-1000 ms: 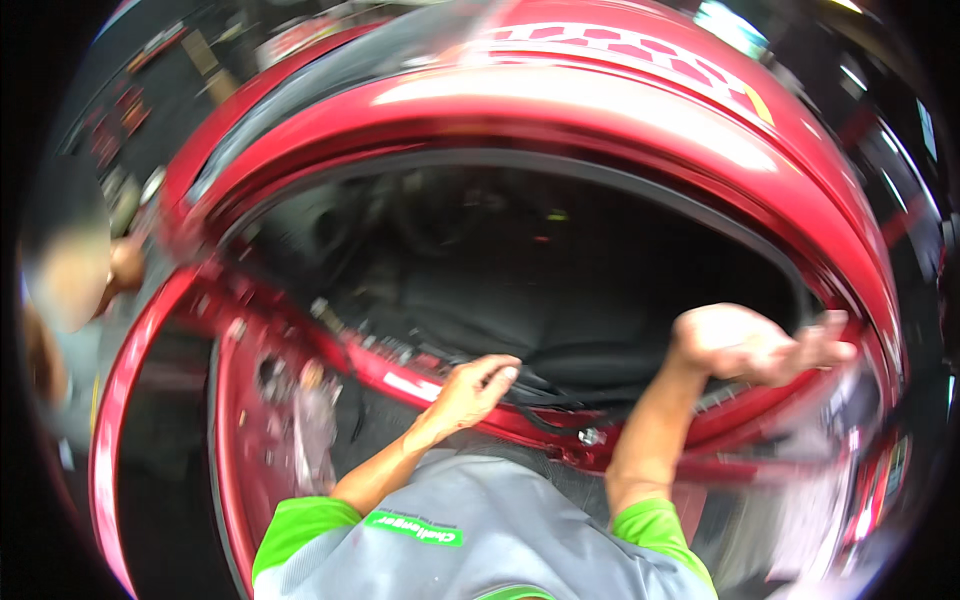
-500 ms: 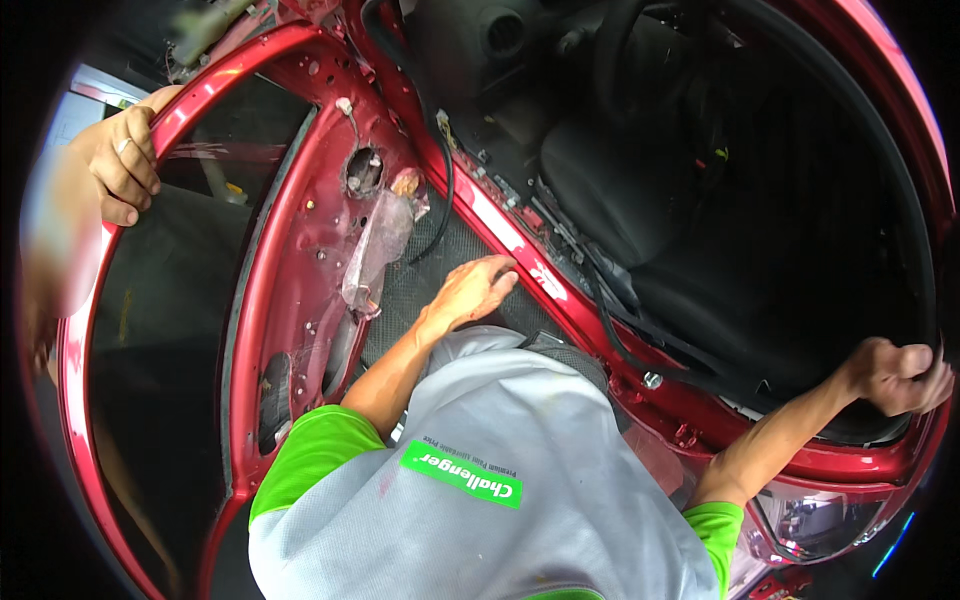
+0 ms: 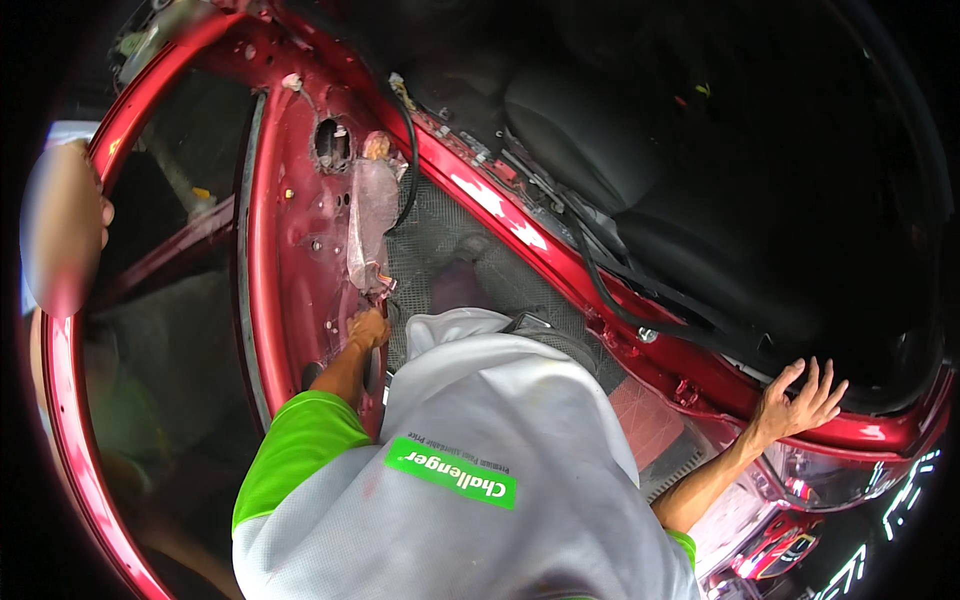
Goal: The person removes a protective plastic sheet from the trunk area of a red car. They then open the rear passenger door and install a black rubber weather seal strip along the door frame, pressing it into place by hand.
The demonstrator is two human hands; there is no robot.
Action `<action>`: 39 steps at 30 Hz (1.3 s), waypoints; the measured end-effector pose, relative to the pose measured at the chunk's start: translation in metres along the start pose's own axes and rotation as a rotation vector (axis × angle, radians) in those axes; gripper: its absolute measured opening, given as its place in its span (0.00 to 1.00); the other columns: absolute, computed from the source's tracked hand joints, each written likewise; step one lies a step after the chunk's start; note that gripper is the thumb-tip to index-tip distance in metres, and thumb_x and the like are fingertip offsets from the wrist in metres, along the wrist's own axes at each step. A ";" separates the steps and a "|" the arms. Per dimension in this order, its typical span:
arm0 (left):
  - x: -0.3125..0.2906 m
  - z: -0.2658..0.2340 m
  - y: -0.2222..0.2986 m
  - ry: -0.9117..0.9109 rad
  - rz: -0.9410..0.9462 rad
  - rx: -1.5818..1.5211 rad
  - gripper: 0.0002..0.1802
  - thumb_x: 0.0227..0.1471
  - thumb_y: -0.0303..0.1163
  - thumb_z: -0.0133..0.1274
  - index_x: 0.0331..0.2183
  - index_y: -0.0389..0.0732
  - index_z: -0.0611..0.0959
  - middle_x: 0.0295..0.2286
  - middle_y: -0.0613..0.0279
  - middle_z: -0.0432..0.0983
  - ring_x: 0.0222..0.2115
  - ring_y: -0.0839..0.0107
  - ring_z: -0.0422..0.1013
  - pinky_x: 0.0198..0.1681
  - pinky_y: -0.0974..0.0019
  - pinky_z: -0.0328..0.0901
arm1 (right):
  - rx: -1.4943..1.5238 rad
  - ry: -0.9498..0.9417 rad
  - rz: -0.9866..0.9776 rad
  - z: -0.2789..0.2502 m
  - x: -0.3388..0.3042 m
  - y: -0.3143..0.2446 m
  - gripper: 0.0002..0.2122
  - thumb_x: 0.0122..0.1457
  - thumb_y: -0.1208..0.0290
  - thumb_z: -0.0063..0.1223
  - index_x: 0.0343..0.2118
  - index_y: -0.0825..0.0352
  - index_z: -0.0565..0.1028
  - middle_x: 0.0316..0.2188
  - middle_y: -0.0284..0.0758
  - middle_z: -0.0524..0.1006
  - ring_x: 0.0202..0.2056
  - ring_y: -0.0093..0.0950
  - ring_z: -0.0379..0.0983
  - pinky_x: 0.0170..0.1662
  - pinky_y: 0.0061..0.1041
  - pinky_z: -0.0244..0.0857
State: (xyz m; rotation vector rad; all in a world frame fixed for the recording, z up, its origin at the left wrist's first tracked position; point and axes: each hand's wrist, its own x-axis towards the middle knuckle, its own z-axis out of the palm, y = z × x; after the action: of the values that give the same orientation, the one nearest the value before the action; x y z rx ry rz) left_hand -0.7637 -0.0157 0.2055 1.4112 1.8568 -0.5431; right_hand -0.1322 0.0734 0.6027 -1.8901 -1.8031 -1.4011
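Observation:
My left hand (image 3: pixel 369 328) is closed on the inner edge of an open red car door (image 3: pixel 300 215), below a torn clear plastic sheet and some loose wiring. Its fingertips are partly hidden. The door's inside is stripped to bare metal, with holes and clips showing. My right hand (image 3: pixel 800 405) is open, fingers spread, over the lower red edge of the door opening at the right. Whether it touches the metal I cannot tell.
Another person's hand (image 3: pixel 105 212) is at the window frame, far left, partly hidden by a blur. A red door sill (image 3: pixel 490 205) runs diagonally, with a loose black rubber seal (image 3: pixel 590 275) along it. Beyond is a dark seat (image 3: pixel 580 150). Grey textured flooring (image 3: pixel 430 225) lies between door and sill.
My left hand has gone from beside the sill down and left to the door's edge. My right hand has come left from the far right rim, its fingers now spread. The view has shifted.

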 end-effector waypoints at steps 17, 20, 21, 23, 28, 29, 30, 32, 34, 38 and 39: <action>0.060 -0.087 0.094 0.150 0.355 -0.470 0.25 0.60 0.44 0.50 0.50 0.34 0.81 0.46 0.36 0.79 0.52 0.42 0.74 0.55 0.49 0.67 | 0.137 -0.042 0.042 -0.080 0.026 -0.040 0.09 0.60 0.74 0.62 0.44 0.67 0.82 0.54 0.39 0.78 0.63 0.44 0.66 0.64 0.44 0.59; 0.054 -0.120 0.134 0.128 0.540 -0.402 0.26 0.61 0.44 0.50 0.52 0.34 0.80 0.48 0.39 0.79 0.52 0.43 0.73 0.56 0.49 0.67 | 0.081 0.010 0.099 -0.105 0.035 -0.021 0.11 0.60 0.75 0.62 0.46 0.68 0.81 0.54 0.41 0.78 0.61 0.44 0.68 0.64 0.43 0.60; 0.052 -0.129 0.151 0.127 0.608 -0.376 0.26 0.61 0.43 0.50 0.52 0.34 0.80 0.48 0.40 0.79 0.52 0.43 0.73 0.56 0.49 0.67 | 0.090 0.022 0.121 -0.112 0.036 -0.017 0.12 0.60 0.76 0.62 0.47 0.69 0.80 0.55 0.42 0.77 0.60 0.44 0.69 0.62 0.42 0.62; 0.028 -0.155 0.188 0.093 0.695 -0.327 0.27 0.61 0.43 0.50 0.54 0.33 0.78 0.50 0.39 0.77 0.54 0.44 0.72 0.58 0.50 0.66 | 0.181 0.112 0.185 -0.119 0.034 -0.004 0.13 0.59 0.78 0.62 0.48 0.69 0.80 0.54 0.42 0.77 0.58 0.43 0.71 0.61 0.40 0.64; 0.006 -0.170 0.281 -0.088 0.986 -0.320 0.33 0.60 0.50 0.55 0.56 0.33 0.77 0.50 0.41 0.78 0.53 0.47 0.75 0.58 0.52 0.67 | 0.251 0.202 0.432 -0.135 0.060 0.008 0.16 0.57 0.77 0.64 0.49 0.70 0.78 0.50 0.42 0.79 0.53 0.38 0.75 0.59 0.34 0.66; -0.015 -0.175 0.313 -0.191 0.945 -0.307 0.36 0.59 0.53 0.57 0.58 0.35 0.76 0.52 0.41 0.77 0.53 0.48 0.75 0.57 0.53 0.68 | 0.277 0.220 0.480 -0.129 0.055 0.022 0.16 0.57 0.76 0.65 0.49 0.70 0.78 0.49 0.42 0.80 0.52 0.37 0.76 0.58 0.34 0.66; -0.034 -0.183 0.339 -0.218 1.033 -0.274 0.38 0.58 0.53 0.58 0.59 0.35 0.75 0.54 0.40 0.75 0.55 0.48 0.73 0.59 0.53 0.66 | 0.281 0.241 0.524 -0.129 0.057 0.026 0.17 0.57 0.76 0.65 0.49 0.70 0.78 0.47 0.42 0.80 0.50 0.36 0.77 0.57 0.33 0.68; -0.072 -0.188 0.387 -0.222 1.234 -0.179 0.41 0.57 0.52 0.59 0.61 0.34 0.71 0.57 0.38 0.71 0.58 0.47 0.69 0.62 0.52 0.62 | 0.324 0.253 0.614 -0.130 0.057 0.035 0.17 0.57 0.75 0.66 0.49 0.70 0.78 0.45 0.40 0.80 0.45 0.32 0.79 0.52 0.30 0.71; -0.112 -0.191 0.431 -0.198 1.419 -0.115 0.46 0.55 0.51 0.61 0.65 0.34 0.64 0.59 0.36 0.68 0.61 0.45 0.65 0.65 0.50 0.58 | 0.328 0.253 0.650 -0.127 0.064 0.038 0.19 0.56 0.72 0.67 0.50 0.68 0.78 0.44 0.39 0.81 0.41 0.31 0.79 0.47 0.29 0.73; -0.144 -0.162 0.490 -0.038 1.650 -0.154 0.45 0.57 0.45 0.59 0.66 0.34 0.59 0.54 0.34 0.71 0.56 0.41 0.68 0.62 0.45 0.59 | 0.251 0.119 0.725 -0.120 0.090 0.037 0.25 0.51 0.60 0.72 0.50 0.67 0.78 0.42 0.39 0.81 0.39 0.33 0.80 0.42 0.31 0.73; -0.137 -0.149 0.495 -0.008 1.644 -0.166 0.43 0.58 0.43 0.57 0.66 0.34 0.60 0.52 0.34 0.72 0.54 0.41 0.69 0.60 0.44 0.60 | 0.160 0.114 0.636 -0.113 0.095 0.039 0.28 0.49 0.55 0.73 0.49 0.66 0.78 0.41 0.39 0.80 0.39 0.37 0.79 0.43 0.34 0.72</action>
State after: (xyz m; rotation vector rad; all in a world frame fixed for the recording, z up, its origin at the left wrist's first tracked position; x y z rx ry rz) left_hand -0.3213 0.1546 0.4525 2.1617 0.2539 0.4346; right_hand -0.1717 0.0518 0.7489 -1.9926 -1.0714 -1.0689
